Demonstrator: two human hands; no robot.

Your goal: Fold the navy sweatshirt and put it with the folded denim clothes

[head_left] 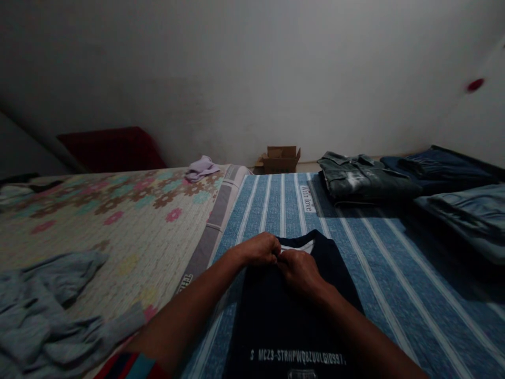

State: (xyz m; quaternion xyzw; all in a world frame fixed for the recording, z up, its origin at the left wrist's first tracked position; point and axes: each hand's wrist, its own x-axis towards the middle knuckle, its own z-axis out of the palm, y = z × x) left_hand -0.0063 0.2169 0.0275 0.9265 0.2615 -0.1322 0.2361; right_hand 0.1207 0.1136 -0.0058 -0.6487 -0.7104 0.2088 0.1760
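A dark navy shirt [292, 316] lies folded into a narrow shape on the blue striped sheet [268, 210]. White lettering runs across its lower part, and a pale inner neckband shows at the collar. My left hand [260, 248] is closed on the shirt's neckline at its left side. Right beside it, my right hand [300, 269] pinches the same neckline, a little nearer to me. The knuckles of both hands almost meet. My fingertips are partly hidden by the hands themselves.
Folded clothes are stacked at the right: a dark green jacket [359, 176], dark jeans [437, 163] and light blue jeans [473, 205]. A crumpled grey garment [51, 310] lies left on the floral cover [169, 242], a lilac cloth [202, 168] farther back. A cardboard box [280, 159] stands near the wall.
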